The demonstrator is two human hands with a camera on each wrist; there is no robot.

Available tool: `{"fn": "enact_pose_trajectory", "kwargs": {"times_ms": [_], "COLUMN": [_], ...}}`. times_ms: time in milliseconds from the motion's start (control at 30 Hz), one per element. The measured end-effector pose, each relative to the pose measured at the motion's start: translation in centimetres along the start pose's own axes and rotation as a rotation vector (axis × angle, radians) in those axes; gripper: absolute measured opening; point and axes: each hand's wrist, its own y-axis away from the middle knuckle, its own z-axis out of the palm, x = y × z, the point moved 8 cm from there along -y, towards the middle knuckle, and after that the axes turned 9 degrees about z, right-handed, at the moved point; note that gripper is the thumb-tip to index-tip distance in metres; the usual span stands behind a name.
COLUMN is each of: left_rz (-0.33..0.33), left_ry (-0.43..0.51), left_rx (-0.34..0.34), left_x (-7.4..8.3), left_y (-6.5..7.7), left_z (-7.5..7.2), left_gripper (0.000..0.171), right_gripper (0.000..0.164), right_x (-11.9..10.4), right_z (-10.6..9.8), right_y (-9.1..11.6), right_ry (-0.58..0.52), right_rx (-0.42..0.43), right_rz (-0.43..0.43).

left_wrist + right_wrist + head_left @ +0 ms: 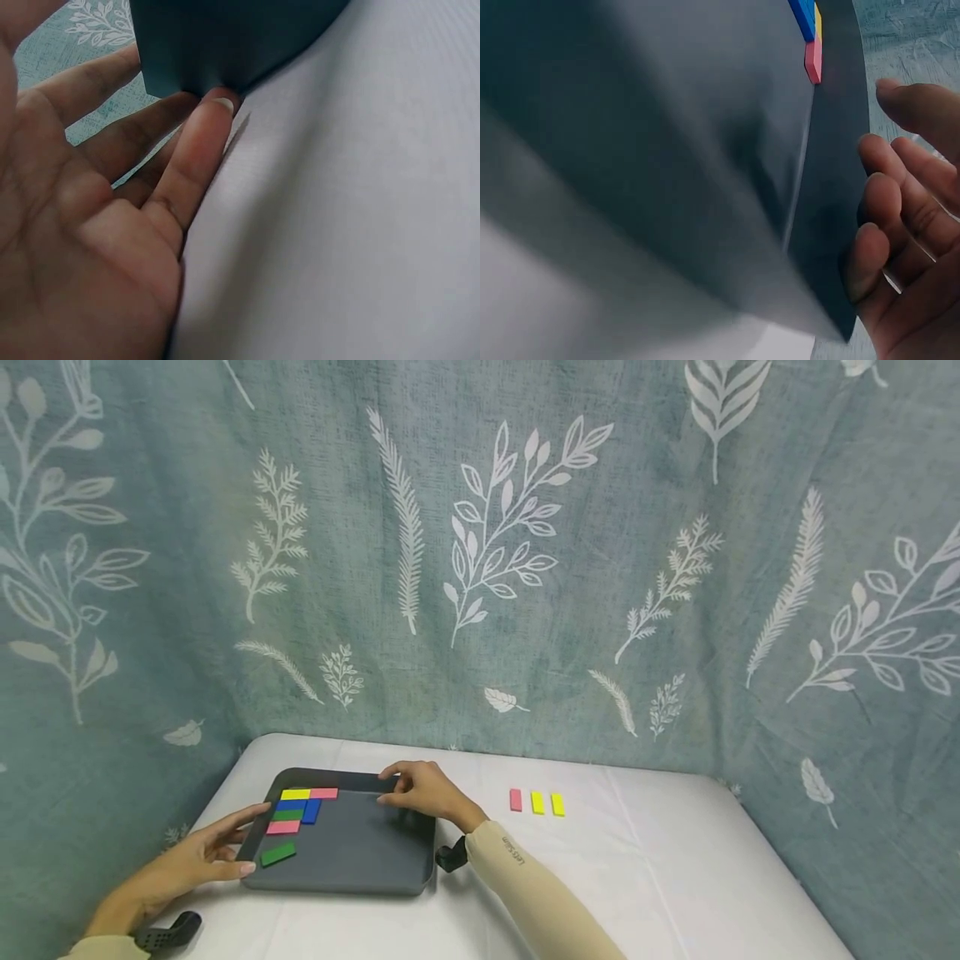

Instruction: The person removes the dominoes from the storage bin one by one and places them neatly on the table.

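A dark grey tray (360, 860) lies on the white table. At its left side, my left hand (183, 862) has its fingertips right at the rim and its thumb by the near corner. Up close, the left wrist view shows loosely bent fingers (199, 142) against the tray's outer wall (202, 45). Over the far right corner, my right hand (431, 792) has its fingertips at the rim (832, 150). Flat coloured blocks sit together in the tray's far left: yellow (296, 794), pink (324, 793), blue (311, 812) and others. A green block (278, 854) lies slanted, apart from them.
On the table right of the tray, a pink block (515, 800) and two yellow blocks (537, 802) stand in a row. A patterned green-grey curtain (480, 693) hangs along the back and both sides of the white table (600, 877).
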Motion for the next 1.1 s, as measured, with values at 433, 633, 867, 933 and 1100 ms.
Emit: {"fn": "enact_pose_trajectory", "kwargs": {"times_ms": [433,633,867,933,1100], "left_rz": [-0.003,-0.010,-0.004,0.007,0.014], "left_ry": [-0.021,-0.051,-0.028,-0.031,-0.060], "left_rx": [0.020,0.028,0.012,0.006,0.022], "left_x": [-0.1,-0.2,-0.2,-0.3,-0.3], "left_y": [0.0,-0.2,-0.1,-0.2,-0.3], "left_z": [-0.7,-0.7,-0.7,-0.6,-1.1], "left_gripper": [0.085,0.086,0.086,0.086,0.085], "right_gripper": [0.042,0.041,0.047,0.049,0.049], "right_x": [-2.5,-2.5,-2.2,-2.2,-2.6], "right_z": [3.6,4.9,6.2,6.6,7.2], "right_y": [-2.9,-3.6,-4.4,-4.6,-5.0], "right_ry": [0.020,-0.014,-0.031,-0.001,0.089], "right_rx": [-0.096,-0.114,-0.130,-0.127,-0.101], "right_rz": [0.014,0.049,0.093,0.099,0.088]}}
